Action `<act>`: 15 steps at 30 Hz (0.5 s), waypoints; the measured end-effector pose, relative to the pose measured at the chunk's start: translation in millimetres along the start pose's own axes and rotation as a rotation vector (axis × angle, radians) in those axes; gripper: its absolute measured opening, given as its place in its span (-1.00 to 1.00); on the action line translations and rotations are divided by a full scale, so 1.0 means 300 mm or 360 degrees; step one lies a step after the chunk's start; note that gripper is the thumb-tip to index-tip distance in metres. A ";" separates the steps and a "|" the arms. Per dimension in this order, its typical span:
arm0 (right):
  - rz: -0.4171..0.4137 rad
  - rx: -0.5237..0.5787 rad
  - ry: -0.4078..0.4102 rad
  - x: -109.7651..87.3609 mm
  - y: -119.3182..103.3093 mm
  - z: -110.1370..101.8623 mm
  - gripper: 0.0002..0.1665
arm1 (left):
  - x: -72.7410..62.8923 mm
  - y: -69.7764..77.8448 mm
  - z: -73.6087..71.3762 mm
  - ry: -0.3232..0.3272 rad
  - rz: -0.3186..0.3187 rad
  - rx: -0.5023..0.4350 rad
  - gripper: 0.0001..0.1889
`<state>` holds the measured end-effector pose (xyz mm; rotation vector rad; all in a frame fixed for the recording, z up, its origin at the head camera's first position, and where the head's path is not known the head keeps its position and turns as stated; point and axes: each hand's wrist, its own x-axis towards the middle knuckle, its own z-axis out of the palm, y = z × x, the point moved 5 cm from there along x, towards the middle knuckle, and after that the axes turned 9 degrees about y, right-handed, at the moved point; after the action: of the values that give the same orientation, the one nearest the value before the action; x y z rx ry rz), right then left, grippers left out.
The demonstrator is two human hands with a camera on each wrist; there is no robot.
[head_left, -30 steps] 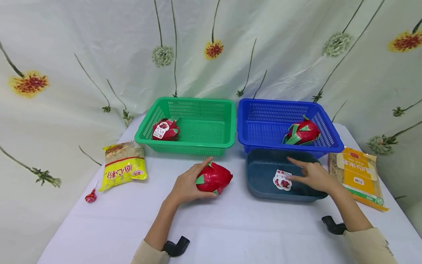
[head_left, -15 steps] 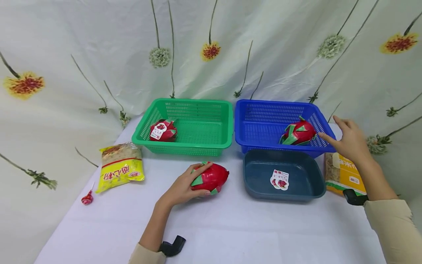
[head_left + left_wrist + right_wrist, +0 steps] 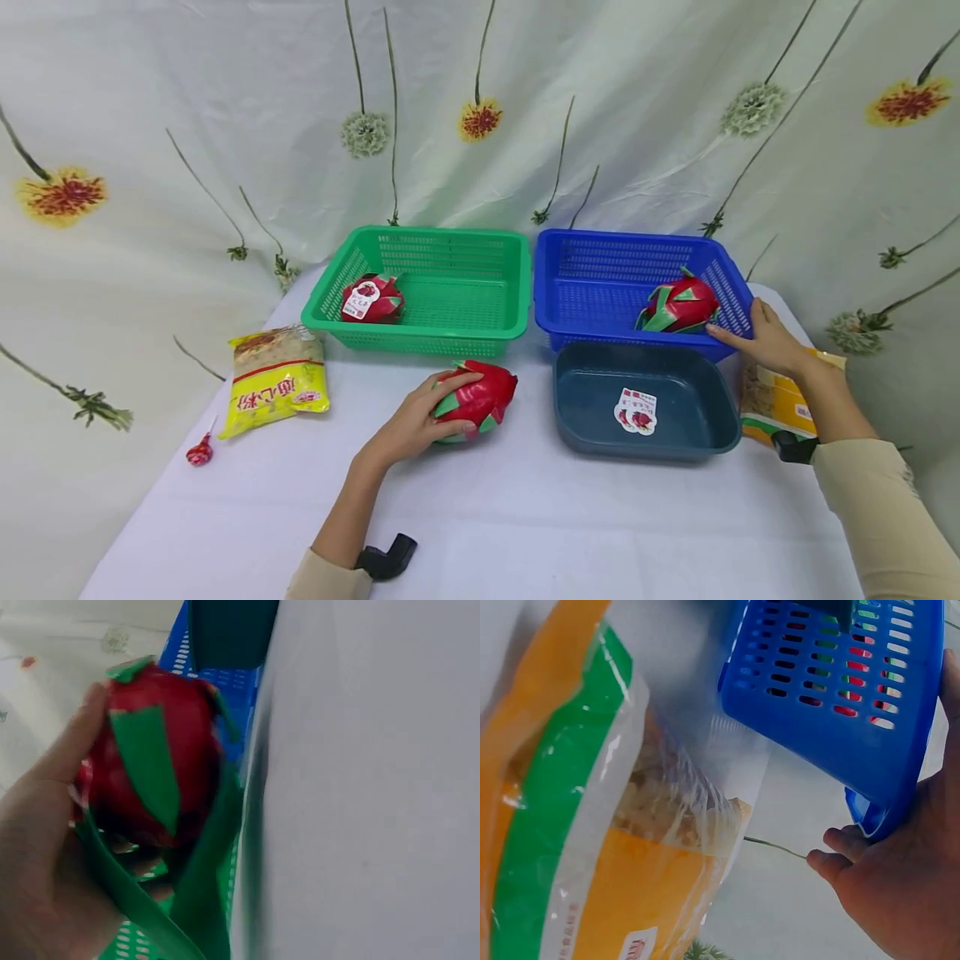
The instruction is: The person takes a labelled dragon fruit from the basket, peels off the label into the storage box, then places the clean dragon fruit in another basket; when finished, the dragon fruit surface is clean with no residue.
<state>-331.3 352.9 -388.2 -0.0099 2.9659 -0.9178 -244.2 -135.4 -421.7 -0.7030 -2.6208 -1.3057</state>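
Note:
My left hand (image 3: 412, 421) grips a red dragon fruit (image 3: 491, 392) with green leaf flaps, in front of the green basket (image 3: 465, 304). Up close in the left wrist view, thumb and fingers wrap round the dragon fruit (image 3: 146, 780), its long green flaps hanging over the hand. At the right end of the blue basket (image 3: 592, 304), my right hand (image 3: 772, 342) holds the front corner, its thumb along the rim. The right wrist view shows that hand (image 3: 907, 877) at the basket's corner. Another dragon fruit (image 3: 682, 302) lies inside the blue basket.
A labelled dragon fruit (image 3: 382, 300) sits in the green basket. The dark blue-grey tray (image 3: 600, 392), with stickers (image 3: 636, 411) in it, stands before the blue basket. An orange food bag (image 3: 787, 408) lies at right; a yellow bag (image 3: 277, 383) and a lollipop (image 3: 199, 452) at left.
My right hand has left the dark tray, swung right and up, and come down onto the blue basket's right corner. The left hand keeps its hold on the dragon fruit, which has turned slightly.

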 end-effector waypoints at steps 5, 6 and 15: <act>-0.0008 0.0048 0.0016 -0.007 0.000 -0.001 0.24 | 0.103 0.138 -0.029 0.0135 0.0214 -0.0164 -0.32; -0.0008 0.0062 0.0020 -0.008 0.000 -0.001 0.24 | 0.140 0.177 -0.037 0.0165 0.0253 -0.0215 -0.31; -0.0011 0.0121 0.0057 -0.010 -0.005 0.007 0.24 | 0.597 0.449 0.017 0.0423 0.0557 -0.0515 -0.35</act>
<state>-328.2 350.7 -388.9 -0.0016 2.9627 -1.0415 -339.9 0.6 -271.2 -0.9106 -1.9927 -1.5947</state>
